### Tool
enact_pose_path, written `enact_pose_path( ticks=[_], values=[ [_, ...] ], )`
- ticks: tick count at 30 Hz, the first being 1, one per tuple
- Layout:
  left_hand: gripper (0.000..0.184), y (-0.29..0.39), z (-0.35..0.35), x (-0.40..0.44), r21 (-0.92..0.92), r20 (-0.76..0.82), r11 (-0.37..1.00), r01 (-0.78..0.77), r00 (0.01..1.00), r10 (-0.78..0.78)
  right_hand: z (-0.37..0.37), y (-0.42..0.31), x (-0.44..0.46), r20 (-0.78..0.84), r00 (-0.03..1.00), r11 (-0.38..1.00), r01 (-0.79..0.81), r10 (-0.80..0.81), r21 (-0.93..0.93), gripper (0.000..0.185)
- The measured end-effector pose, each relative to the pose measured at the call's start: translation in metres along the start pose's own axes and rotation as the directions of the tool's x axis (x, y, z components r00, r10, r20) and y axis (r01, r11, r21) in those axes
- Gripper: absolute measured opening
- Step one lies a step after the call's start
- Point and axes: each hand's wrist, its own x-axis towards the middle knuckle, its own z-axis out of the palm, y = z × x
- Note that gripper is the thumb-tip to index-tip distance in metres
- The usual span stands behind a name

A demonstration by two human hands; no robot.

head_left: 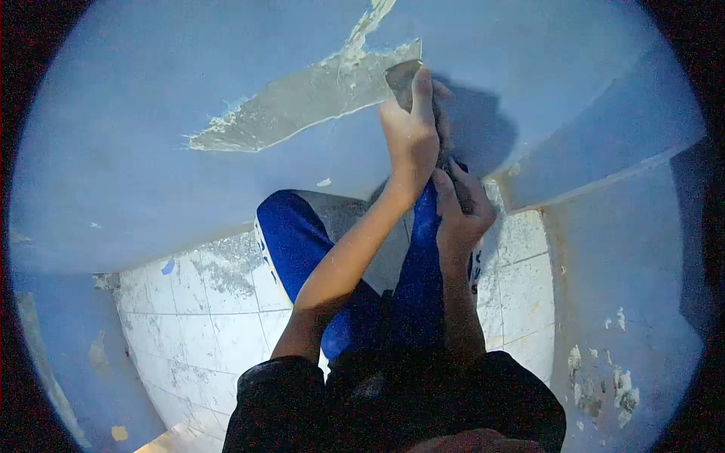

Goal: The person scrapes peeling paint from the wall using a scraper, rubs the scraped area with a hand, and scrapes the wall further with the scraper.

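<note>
A scraper with a dull flat blade [401,78] rests against the blue wall, at the right end of a bare grey patch [302,102]. My left hand [412,142] is closed around it, thumb laid along the blade. Lower down, my right hand [464,215] is closed, its fingers at the dark lower end of the same tool. Most of the handle is hidden behind my hands. The patch has ragged pale edges, and a narrow stripped streak [364,30] runs upward from it.
My bent knees in blue trousers [294,234] are close under the wall. White floor tiles [226,332] are spotted with debris, including a blue paint flake [168,266]. Another blue wall [619,302] with peeling spots stands at right. My hands cast a shadow [483,121].
</note>
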Motion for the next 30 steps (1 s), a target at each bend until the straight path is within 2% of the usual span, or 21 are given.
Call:
enact_pose_path(
  ticks=[2,5,7,8,10,11,14,16,18,19,22,25,28,30],
  values=[
    [0.049,-0.006,-0.001,0.004,0.002,-0.009,1.0,0.013,1.0,-0.013,0.002,-0.003,0.004,-0.001,1.0,1.0,-0.005,0.005,0.003,0.023],
    [0.05,-0.008,-0.001,0.022,0.06,0.042,0.936,-0.348,0.937,0.346,0.003,-0.004,0.007,0.004,1.0,1.0,-0.002,0.002,0.004,0.023],
    [0.051,0.01,0.003,0.009,0.009,0.058,0.987,-0.159,0.986,0.158,0.006,-0.013,0.014,0.006,1.0,0.998,0.018,-0.018,0.053,0.022],
    [0.052,0.02,0.006,0.008,-0.022,0.072,0.996,-0.084,0.994,0.085,0.004,-0.01,0.011,0.005,0.999,0.999,0.042,-0.041,-0.008,0.022],
    [0.053,0.007,0.001,0.003,0.009,-0.019,1.0,-0.026,0.999,0.027,0.003,-0.002,0.004,0.005,0.995,0.988,0.103,-0.103,-0.116,0.022],
    [0.053,-0.004,-0.001,0.005,0.02,-0.06,1.0,0.002,0.998,-0.001,0.004,-0.003,0.007,0.008,0.998,0.993,0.071,-0.07,-0.098,0.022],
    [0.052,-0.004,-0.003,0.016,0.158,0.07,0.916,-0.369,0.929,0.363,0.0,-0.011,0.007,0.01,0.999,0.997,-0.039,0.039,-0.062,0.025],
    [0.051,-0.001,0.002,0.014,0.138,0.052,0.907,-0.397,0.918,0.394,0.002,-0.016,0.012,-0.002,0.998,0.998,-0.06,0.06,-0.012,0.025],
    [0.051,0.008,0.003,0.009,-0.059,0.053,0.989,-0.138,0.989,0.142,0.001,-0.009,0.005,-0.011,0.999,0.999,-0.031,0.031,-0.027,0.026],
    [0.049,0.001,0.006,0.011,0.041,-0.034,0.937,-0.347,0.937,0.349,0.002,-0.005,0.005,-0.019,1.0,1.0,-0.009,0.009,-0.029,0.026],
    [0.047,0.005,0.002,0.01,0.003,0.045,0.983,-0.186,0.982,0.186,0.003,-0.001,0.01,-0.015,0.997,0.997,0.075,-0.076,-0.036,0.026],
    [0.046,0.023,0.004,0.009,-0.122,0.134,0.991,-0.052,0.989,0.068,0.002,-0.019,0.013,-0.012,0.998,0.998,-0.061,0.061,0.003,0.025],
    [0.044,-0.007,-0.002,0.011,-0.049,0.053,0.985,-0.168,0.984,0.171,0.004,-0.003,0.005,-0.043,0.996,0.997,0.082,-0.082,0.01,0.023],
    [0.046,-0.004,0.002,0.017,-0.032,0.022,0.975,-0.221,0.975,0.222,0.006,-0.006,0.012,-0.007,0.996,0.995,0.094,-0.094,-0.028,0.023]
  ],
)
